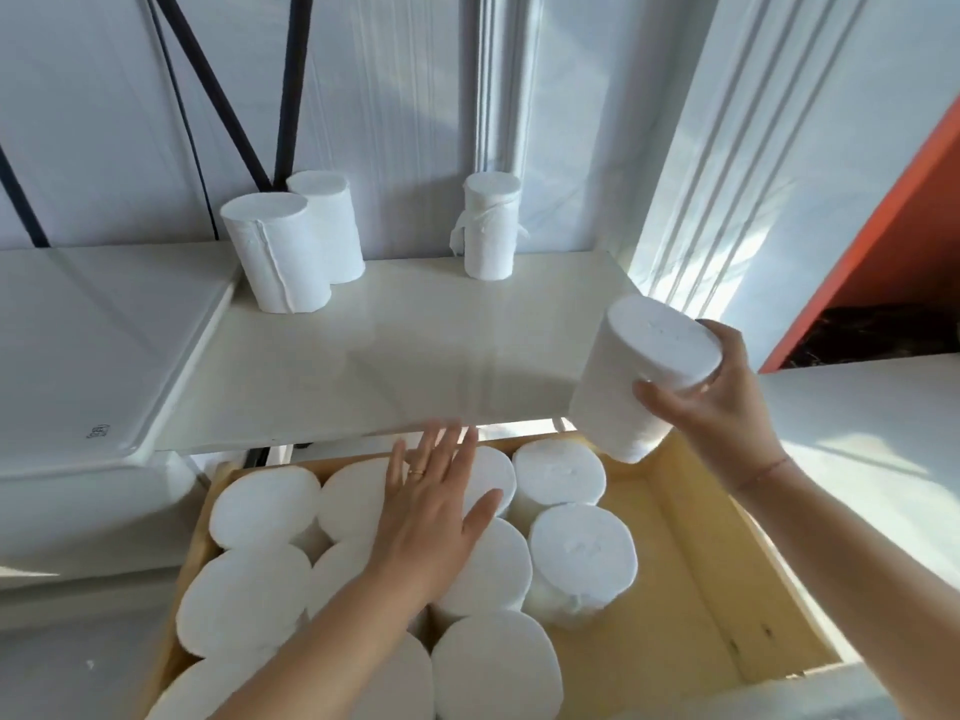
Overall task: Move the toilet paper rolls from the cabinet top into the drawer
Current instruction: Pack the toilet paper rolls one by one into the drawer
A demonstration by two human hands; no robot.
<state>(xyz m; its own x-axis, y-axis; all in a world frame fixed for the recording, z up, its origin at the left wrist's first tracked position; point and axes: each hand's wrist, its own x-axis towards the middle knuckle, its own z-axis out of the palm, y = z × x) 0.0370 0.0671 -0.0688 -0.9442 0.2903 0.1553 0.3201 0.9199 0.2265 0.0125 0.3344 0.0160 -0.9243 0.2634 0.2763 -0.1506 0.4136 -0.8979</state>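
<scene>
My right hand (722, 392) grips a white toilet paper roll (636, 376), tilted, over the right end of the cabinet top (415, 345) and the back right corner of the open wooden drawer (727, 579). My left hand (436, 506) hovers flat, fingers spread, above several upright rolls (582, 553) packed into the drawer's left and middle. Three rolls stand on the cabinet top: two touching at the back left (278, 252), (332, 226), and one with a loose torn sheet at the back middle (491, 231).
The drawer's right part shows bare wooden floor. A white lidded appliance (93, 356) adjoins the cabinet on the left. White sheeting covers the wall behind; black straps (208, 85) hang at the upper left. An orange panel (893, 220) stands at the right.
</scene>
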